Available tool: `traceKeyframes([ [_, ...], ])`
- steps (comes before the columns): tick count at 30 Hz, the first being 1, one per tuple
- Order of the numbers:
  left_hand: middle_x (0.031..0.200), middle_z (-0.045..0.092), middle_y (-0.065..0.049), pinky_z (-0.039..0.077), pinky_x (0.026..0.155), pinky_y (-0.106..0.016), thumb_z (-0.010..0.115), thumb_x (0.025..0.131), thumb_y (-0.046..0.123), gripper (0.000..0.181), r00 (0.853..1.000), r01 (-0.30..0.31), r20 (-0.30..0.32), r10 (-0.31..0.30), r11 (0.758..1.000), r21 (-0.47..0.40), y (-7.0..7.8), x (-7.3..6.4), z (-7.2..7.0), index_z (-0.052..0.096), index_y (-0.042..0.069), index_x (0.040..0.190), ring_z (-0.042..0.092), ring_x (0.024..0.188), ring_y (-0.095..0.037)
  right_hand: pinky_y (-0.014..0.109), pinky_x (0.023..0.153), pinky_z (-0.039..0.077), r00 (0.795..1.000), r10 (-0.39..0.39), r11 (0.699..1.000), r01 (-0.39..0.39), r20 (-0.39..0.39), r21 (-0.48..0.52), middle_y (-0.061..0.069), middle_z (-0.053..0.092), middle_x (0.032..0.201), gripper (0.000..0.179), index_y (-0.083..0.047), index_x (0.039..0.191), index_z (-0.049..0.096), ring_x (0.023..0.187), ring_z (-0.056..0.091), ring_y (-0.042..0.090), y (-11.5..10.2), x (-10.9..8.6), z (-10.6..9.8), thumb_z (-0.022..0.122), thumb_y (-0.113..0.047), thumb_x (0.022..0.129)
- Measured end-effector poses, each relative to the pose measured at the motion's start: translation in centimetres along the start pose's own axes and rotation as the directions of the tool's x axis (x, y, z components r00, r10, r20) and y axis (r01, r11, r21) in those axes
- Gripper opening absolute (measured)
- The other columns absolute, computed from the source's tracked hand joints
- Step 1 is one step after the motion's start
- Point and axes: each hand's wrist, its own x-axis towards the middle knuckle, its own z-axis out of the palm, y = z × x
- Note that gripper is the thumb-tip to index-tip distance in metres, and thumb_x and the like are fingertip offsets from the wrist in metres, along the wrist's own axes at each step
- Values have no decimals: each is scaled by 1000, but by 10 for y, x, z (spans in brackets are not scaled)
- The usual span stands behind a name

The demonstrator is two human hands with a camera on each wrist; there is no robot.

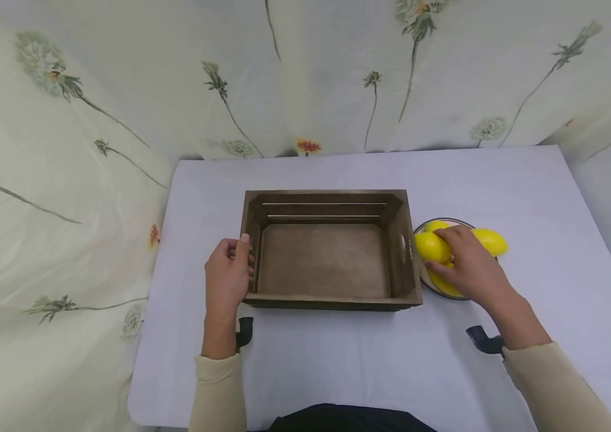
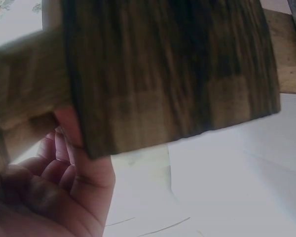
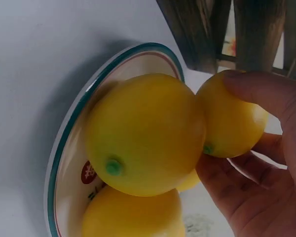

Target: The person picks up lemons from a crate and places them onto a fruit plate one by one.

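A brown wooden crate [image 1: 332, 302] with slatted sides stands on the table, its inside bare. My left hand [image 1: 228, 273] grips the crate's left end, thumb along the top edge and fingers curled at the side. In the left wrist view the crate's wood [image 2: 177, 79] hides part of those fingers. To the right of the crate, my right hand [image 1: 469, 267] holds a yellow lemon [image 1: 431, 247] between thumb and fingers, over a plate [image 3: 57, 148] with a green rim. Several other lemons [image 3: 148, 136] lie on that plate, partly hidden by the hand.
A white cloth covers the table [image 1: 359, 366]. Behind and to the left hangs a pale curtain [image 1: 327, 90] printed with flowers. The plate sits close against the crate's right end. Dark curved pieces [image 1: 484, 341] show beside both wrists.
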Motion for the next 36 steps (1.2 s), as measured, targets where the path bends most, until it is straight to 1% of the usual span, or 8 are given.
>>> traceKeyframes([
  [4, 91, 70, -9, 54, 62, -37, 50, 107, 58, 51, 1000, 4, 0, -4, 1000, 7, 0, 0, 0, 65, 9, 114, 67, 73, -25, 68, 98, 47, 1000, -11, 1000, 10, -9, -17, 28, 47, 135, 68, 7, 142, 50, 113, 50, 45, 1, 2, 4, 85, -13, 88],
  [10, 91, 69, -9, 54, 61, -37, 49, 107, 57, 51, 1000, 1, 3, -1, 1000, -1, 0, -1, 0, 65, 9, 115, 67, 73, -26, 67, 99, 46, 1000, -3, 1000, 2, -9, -23, 28, 47, 136, 68, 7, 143, 49, 114, 50, 45, 3, 5, 7, 84, -14, 89],
  [15, 90, 69, -9, 53, 61, -38, 50, 107, 56, 50, 1000, -10, -3, 10, 1000, -2, 1, -1, 0, 65, 8, 113, 67, 73, -26, 67, 100, 45, 999, 32, 999, -32, 4, -25, 30, 46, 138, 69, 7, 146, 47, 116, 50, 46, 4, 9, 11, 82, -14, 90],
  [18, 90, 69, -9, 53, 61, -38, 50, 107, 56, 51, 1000, -17, -6, 17, 1000, 1, 1, -1, 0, 65, 8, 113, 67, 72, -26, 68, 101, 45, 999, 54, 998, -54, 8, -46, 31, 46, 139, 70, 7, 147, 46, 118, 49, 48, 4, 11, 13, 81, -15, 91],
  [24, 91, 69, -9, 53, 62, -38, 50, 107, 56, 50, 1000, -10, -5, 10, 1000, 6, 1, -1, 1, 65, 9, 113, 67, 73, -25, 68, 102, 45, 997, 80, 994, -78, 14, -80, 33, 47, 139, 69, 8, 147, 46, 121, 49, 50, 1, 14, 17, 81, -15, 91],
  [33, 91, 69, -10, 54, 63, -38, 50, 107, 56, 49, 1000, 1, -3, -1, 1000, 8, 1, -2, 0, 65, 9, 114, 66, 74, -25, 66, 99, 48, 995, 95, 990, -96, -12, -99, 32, 46, 134, 69, 9, 145, 46, 109, 55, 47, 0, 13, 20, 82, -16, 91],
  [36, 91, 68, -10, 54, 63, -38, 50, 107, 56, 49, 1000, -2, 0, 2, 1000, 4, 1, -2, 0, 65, 9, 114, 66, 74, -25, 66, 98, 48, 995, 100, 989, -102, -20, -106, 31, 46, 134, 70, 8, 145, 45, 108, 55, 47, 0, 12, 21, 81, -15, 91],
])
